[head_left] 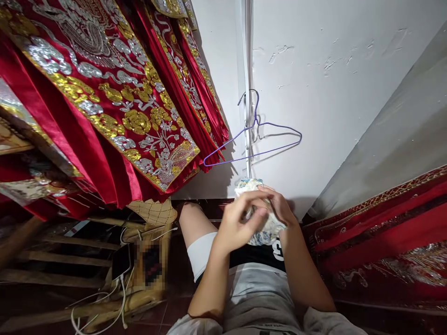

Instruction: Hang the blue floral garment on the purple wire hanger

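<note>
A small piece of white cloth with blue and yellowish patterning (267, 233) lies bunched in my lap between my two hands. My left hand (240, 221) is curled over it from the left, thumb and index finger brought close together at its middle. From the right, my right hand (280, 204) bends round the cloth's edge, its fingers meeting those of my left hand. Most of the fingertips are hidden, and whether something small is pinched between them cannot be made out. The cloth's upper end (248, 185) sticks out beyond my fingers, toward the wall.
A purple wire hanger (275, 152) hangs on the white wall ahead. Red sequined fabric panels (139, 121) hang at left. Below them a wooden bench (63, 258) holds a phone (121, 261) with white cables (123, 298). More red embroidered cloth (391, 237) is at right.
</note>
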Demonstrator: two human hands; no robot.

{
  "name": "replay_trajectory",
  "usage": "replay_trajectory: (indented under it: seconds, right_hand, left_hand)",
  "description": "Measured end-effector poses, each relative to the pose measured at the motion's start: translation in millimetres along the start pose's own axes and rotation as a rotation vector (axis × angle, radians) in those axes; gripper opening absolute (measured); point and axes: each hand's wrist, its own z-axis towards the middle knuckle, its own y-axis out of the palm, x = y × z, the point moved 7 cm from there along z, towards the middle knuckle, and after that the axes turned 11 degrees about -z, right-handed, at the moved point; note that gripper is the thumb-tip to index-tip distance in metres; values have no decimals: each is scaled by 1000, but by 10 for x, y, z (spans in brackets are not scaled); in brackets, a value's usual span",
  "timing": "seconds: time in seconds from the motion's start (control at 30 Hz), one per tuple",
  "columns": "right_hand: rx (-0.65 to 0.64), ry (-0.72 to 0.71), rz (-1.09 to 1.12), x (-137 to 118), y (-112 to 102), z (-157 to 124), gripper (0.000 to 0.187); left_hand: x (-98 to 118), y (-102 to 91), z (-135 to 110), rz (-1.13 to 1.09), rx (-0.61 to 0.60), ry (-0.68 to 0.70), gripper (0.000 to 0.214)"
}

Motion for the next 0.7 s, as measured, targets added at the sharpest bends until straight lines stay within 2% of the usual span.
replay_trajectory:
  seconds: [0.07,0.13,0.2,0.27,0.3,0.37,0.43,0.53,0.6,0.7]
  right_hand:
    - [5,27,140,-108,73,14,45]
    - [-94,80,263,-220,169,0,36]
    - [-264,120,191,-365,209,-42,30]
    - [-424,126,-10,-535,145,-94,26]
    - [-481,115,-112,-627,78,-113,23]
    - [-493,55,-268,-828,-106,-113,16]
    - [-366,-65,-407,-1034,-318,-65,10]
    - [22,-280,-572,-1254,-654,36,12]
    - [243,-377,-589,-1248,-837,138,29]
    - [410,-428,-551,-1005,-1034,443,49]
  left_hand:
    - [-8,-257,32,-23,144,40,34]
    - [-115,-418,93,-36,163,27,40]
    - [-310,-453,142,-49,57,-57,49]
    - [-528,-399,115,-46,-118,-181,57]
    - [-624,-357,65,-35,-221,-250,59]
    - [-742,-306,-72,6,-396,-366,58]
    - [-739,-352,-175,99,-473,-416,51]
    - [-580,-566,-196,337,-453,-418,37]
    - [-452,-729,-179,519,-431,-441,35]
    - [-297,-937,-145,754,-388,-471,40]
